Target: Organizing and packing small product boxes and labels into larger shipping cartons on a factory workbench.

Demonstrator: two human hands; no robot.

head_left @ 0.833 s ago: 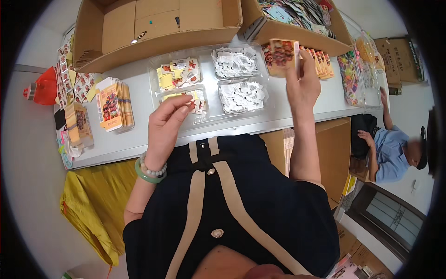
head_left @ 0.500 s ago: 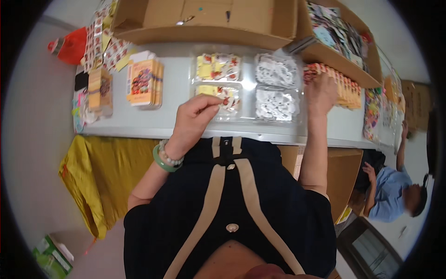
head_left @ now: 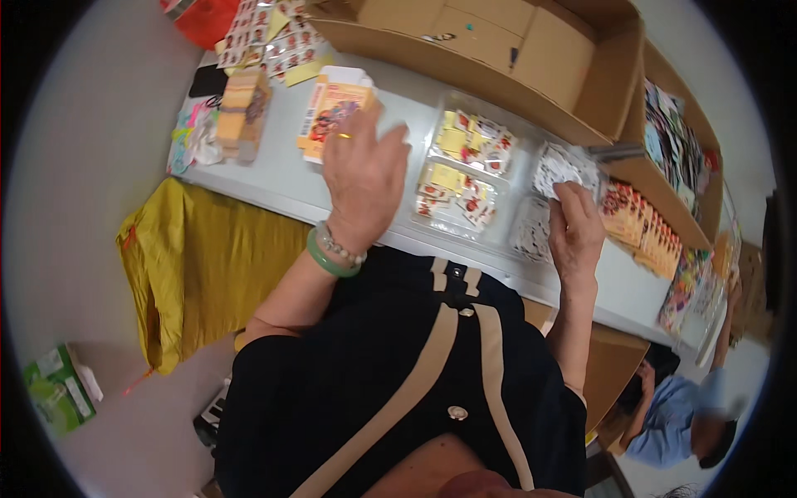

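Note:
My left hand (head_left: 365,178), slightly blurred, is open over the right part of a stack of orange printed card boxes (head_left: 322,124). Its fingers are spread and cover part of the top box; whether they touch it I cannot tell. A ring and bracelets are on this arm. My right hand (head_left: 579,232) is at the right side of a clear divided tray (head_left: 422,222), fingers loosely bent and apart, nothing visible in them. It partly hides the white small pieces (head_left: 531,226) there. Yellow and red-printed small pieces (head_left: 465,137) fill the tray's left compartments.
Orange printed packs (head_left: 643,224) stand in a row at the right. Behind are an open cardboard box (head_left: 465,54) and a box of packets (head_left: 677,141). A banded orange stack (head_left: 242,116) and sticker sheets (head_left: 274,41) lie left. Another person (head_left: 664,427) sits at the right.
My left hand has moved from the tray to the orange boxes at the left and opened. My right hand has left the row of orange packs for the white pieces. The view has turned.

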